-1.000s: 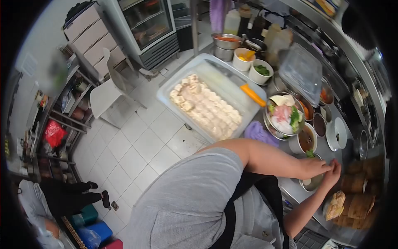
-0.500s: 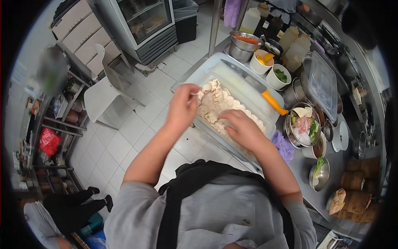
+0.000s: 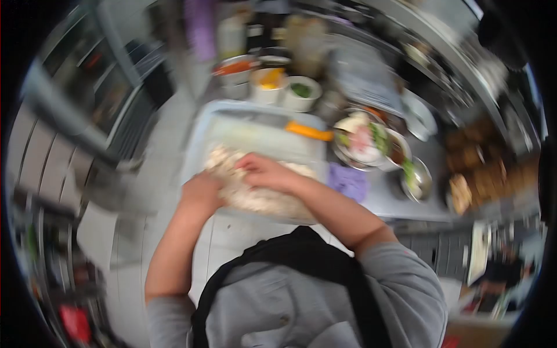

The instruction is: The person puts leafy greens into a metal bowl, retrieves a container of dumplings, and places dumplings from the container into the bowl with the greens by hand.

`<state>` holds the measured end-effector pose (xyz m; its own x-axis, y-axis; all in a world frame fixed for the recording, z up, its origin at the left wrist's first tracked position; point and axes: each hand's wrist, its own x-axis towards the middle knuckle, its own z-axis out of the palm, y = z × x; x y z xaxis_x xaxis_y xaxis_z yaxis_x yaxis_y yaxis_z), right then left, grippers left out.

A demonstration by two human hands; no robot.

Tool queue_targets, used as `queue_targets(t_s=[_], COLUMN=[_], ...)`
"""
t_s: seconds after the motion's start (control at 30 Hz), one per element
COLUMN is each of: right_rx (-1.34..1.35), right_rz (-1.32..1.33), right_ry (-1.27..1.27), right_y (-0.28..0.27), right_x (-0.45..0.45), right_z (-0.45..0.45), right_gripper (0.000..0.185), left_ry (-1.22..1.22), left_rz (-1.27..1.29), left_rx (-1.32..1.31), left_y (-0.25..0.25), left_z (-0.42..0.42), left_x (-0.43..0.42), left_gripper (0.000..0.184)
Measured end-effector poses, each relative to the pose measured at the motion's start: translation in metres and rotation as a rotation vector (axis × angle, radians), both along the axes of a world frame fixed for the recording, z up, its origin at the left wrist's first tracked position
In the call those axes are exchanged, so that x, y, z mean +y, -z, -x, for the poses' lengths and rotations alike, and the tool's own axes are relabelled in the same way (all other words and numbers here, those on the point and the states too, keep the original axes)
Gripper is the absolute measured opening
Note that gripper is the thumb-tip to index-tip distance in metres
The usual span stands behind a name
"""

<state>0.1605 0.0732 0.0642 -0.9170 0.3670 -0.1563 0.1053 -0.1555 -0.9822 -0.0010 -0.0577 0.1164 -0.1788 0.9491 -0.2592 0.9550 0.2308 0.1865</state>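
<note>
A clear tub (image 3: 299, 213) of pale, thin food pieces (image 3: 258, 199) stands on the tray before me; blur hides what kind of food they are. My left hand (image 3: 202, 192) is at the tub's left end, its fingertips turned in toward the pieces and smeared by motion. Over the middle of the pieces is my right hand (image 3: 267, 172), thumb and fingers apart, with nothing visible between them. Behind the tub, a knife with an orange handle (image 3: 309, 131) lies across the pale cutting surface.
Beyond the tray stand a metal bowl of orange shreds (image 3: 234, 68), a white tub of greens (image 3: 301, 93) and bottles. To the right are a bowl of mixed ingredients (image 3: 361, 142), a purple cloth (image 3: 348, 181), a small metal bowl (image 3: 419, 182) and bamboo steamers (image 3: 496, 168).
My view has swung to the right, so the counter and tub appear further left. Both hands stay at the tub; the right hand now sits closer to the left one.
</note>
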Motion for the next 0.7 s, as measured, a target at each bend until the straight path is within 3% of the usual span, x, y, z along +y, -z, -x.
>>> queue_targets(t_s=[0.23, 0.43, 0.7], right_rx=[0.071, 0.108, 0.17], right_rz=[0.039, -0.01, -0.056], right_ry=[0.157, 0.262, 0.245], right_y=[-0.011, -0.029, -0.034], right_x=[-0.012, -0.014, -0.005], right_z=[-0.03, -0.079, -0.171], right_gripper=[0.033, 0.031, 0.032], left_ry=[0.13, 0.132, 0.007], left_rz=[-0.088, -0.017, 0.289], left_rx=[0.061, -0.046, 0.202], left_y=[-0.007, -0.001, -0.006], left_z=[-0.016, -0.015, -0.044], left_x=[0.006, 0.012, 0.039], left_gripper=[0.028, 0.03, 0.04])
